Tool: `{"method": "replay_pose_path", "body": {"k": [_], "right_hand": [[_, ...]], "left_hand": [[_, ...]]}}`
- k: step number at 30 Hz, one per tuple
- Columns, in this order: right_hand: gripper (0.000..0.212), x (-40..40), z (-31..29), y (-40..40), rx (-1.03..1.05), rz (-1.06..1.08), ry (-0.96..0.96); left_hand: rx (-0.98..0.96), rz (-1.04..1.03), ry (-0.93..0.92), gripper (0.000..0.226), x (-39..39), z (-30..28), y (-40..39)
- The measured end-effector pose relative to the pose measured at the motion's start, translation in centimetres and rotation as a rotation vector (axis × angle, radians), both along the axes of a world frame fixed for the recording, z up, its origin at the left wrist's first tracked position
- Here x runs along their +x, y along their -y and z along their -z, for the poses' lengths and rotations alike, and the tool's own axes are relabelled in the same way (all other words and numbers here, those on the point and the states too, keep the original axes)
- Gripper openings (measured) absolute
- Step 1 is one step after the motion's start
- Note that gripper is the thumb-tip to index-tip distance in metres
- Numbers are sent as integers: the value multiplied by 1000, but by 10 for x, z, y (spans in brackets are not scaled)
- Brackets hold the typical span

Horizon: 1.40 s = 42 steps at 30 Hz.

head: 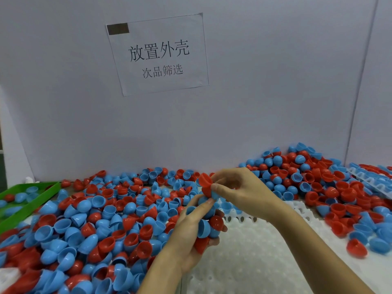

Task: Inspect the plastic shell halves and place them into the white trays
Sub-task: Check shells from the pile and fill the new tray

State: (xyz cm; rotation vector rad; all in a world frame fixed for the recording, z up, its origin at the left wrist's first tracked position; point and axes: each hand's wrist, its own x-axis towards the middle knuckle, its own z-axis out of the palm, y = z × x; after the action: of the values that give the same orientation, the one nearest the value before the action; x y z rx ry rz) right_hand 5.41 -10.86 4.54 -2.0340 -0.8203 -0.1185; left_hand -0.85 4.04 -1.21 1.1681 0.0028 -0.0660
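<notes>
Left hand (192, 228) cups several shell halves (209, 227) above white tray (254, 262); right hand (239, 189) pinches red shell half (205, 183)

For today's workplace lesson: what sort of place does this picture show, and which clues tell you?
Probably a factory sorting station: heaps of red and blue shell halves, a white tray with rows of dimples, and a printed sign on the partition.

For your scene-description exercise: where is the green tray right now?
In the head view, the green tray sits at the far left edge, against the grey back wall, beside the pile of red and blue shell halves, holding a few shells itself.
</notes>
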Motion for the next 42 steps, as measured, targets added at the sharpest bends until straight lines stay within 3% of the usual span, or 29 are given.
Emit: {"method": "replay_pose_path", "body": {"k": [4,10,15,19,24,32,36,42], "right_hand": [[16,4,0,0,82,58,-75],[4,7,4,-1,364,167,-180],[7,10,7,2,413,257,-212],[16,2,10,-10,298,172,-228],[20,-7,16,-24,66,139,-37],[20,3,15,-14,-48,172,5],[18,25,2,34,-72,319,17],[26,59,27,117,-421,741,23]], "left_hand": [[20,0,15,27,0,0,0],[-76,17,35,42,2,2,-3],[-312,-55,10,49,5,0,-8],[-413,-147,-6,50,8,1,-12],[-351,-148,-14,38,7,1,-11],[-305,-166,-38,56,8,3,-8],[-301,-195,-69,63,8,3,-7],[-293,-200,-69,66,10,4,-5]]}}
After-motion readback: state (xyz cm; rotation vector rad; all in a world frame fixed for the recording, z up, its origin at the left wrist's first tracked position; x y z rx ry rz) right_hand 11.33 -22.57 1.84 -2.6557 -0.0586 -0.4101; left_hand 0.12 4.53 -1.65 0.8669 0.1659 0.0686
